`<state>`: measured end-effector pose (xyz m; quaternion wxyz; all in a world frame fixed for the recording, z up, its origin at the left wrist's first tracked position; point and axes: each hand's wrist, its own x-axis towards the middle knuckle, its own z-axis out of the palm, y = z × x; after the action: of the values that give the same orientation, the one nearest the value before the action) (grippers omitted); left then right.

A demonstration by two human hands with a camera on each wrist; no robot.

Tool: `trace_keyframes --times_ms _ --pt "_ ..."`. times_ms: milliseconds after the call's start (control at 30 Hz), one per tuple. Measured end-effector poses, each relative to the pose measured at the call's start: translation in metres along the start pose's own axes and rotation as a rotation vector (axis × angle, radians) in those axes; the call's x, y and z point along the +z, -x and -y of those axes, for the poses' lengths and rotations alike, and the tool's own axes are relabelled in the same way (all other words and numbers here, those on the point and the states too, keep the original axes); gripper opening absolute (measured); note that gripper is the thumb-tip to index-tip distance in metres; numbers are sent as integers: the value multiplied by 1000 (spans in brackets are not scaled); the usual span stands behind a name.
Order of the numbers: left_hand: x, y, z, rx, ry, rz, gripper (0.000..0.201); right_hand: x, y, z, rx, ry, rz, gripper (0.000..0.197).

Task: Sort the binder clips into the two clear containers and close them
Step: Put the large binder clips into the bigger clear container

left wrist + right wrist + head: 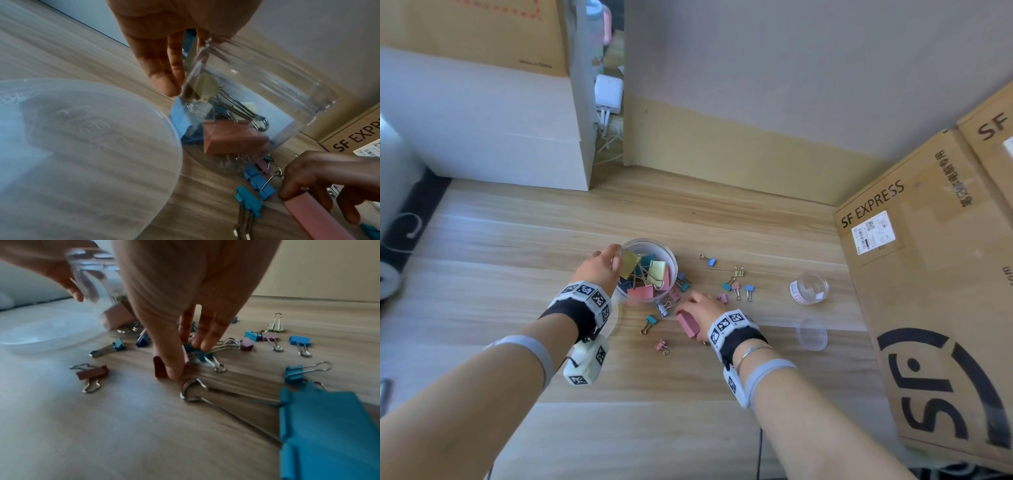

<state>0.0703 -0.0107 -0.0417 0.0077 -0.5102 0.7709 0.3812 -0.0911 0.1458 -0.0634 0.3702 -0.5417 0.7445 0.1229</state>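
A large clear container [669, 255] [287, 91] stands mid-table and holds several big clips in yellow, teal and pink. My left hand [614, 262] [170, 81] grips its near-left rim, fingers down the outer wall. Its wide translucent lid [82, 154] lies flat beside it, under my left wrist. My right hand [690, 310] [185, 356] pinches a big pink binder clip [688, 323] [312, 214] just above the table, right of the container. Several small clips [736, 287] [273, 337] lie scattered around. A big blue clip [329, 434] lies below my right wrist.
A small clear jar [810, 287] lies to the right, with its small translucent cap [812, 334] nearer me. An SF Express cardboard box [928, 274] blocks the right side. A white box [500, 137] stands at the back left, and a wall closes the back.
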Motion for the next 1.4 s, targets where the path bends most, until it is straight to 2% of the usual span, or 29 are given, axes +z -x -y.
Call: trace_keyframes --times_ms 133,367,433,533,600,767,833,933,1000,1033,1100,1167,1300,1400 --pt "0 0 0 -3 -1 3 40 -4 3 2 -11 -7 -195 57" --pt "2 -2 1 0 4 -12 38 -75 19 22 48 -498 -677 48" --pt "3 -2 1 -6 4 -13 37 -92 21 37 15 -632 -737 52" --pt "3 -2 0 -5 -1 -24 36 -99 14 64 -5 -697 -694 45" --pt "4 -2 -1 -9 -4 -29 36 -91 4 79 28 -607 -627 38" --pt "5 -3 2 -23 -12 -26 38 -71 -13 92 144 -402 -521 39" --pt "5 -2 2 -25 -4 -25 38 -71 -12 91 116 -380 -524 37" --pt "5 -2 1 -15 0 -25 37 -73 -6 78 61 -375 -630 25" --pt "5 -2 1 -13 -5 -22 36 -73 0 58 146 -381 -642 15" --pt "5 -2 1 -14 -5 -21 36 -71 3 44 225 -377 -586 12" --pt "5 -1 0 -10 -4 -22 36 -63 12 15 372 -342 -380 12" --pt "6 1 -1 -4 -2 -23 36 -50 24 -12 457 -339 -209 11" --pt "10 2 -1 -5 4 -29 35 -13 46 -45 474 -403 -117 21" --pt "13 3 -4 -21 16 -31 35 6 54 -54 422 -336 -61 43"
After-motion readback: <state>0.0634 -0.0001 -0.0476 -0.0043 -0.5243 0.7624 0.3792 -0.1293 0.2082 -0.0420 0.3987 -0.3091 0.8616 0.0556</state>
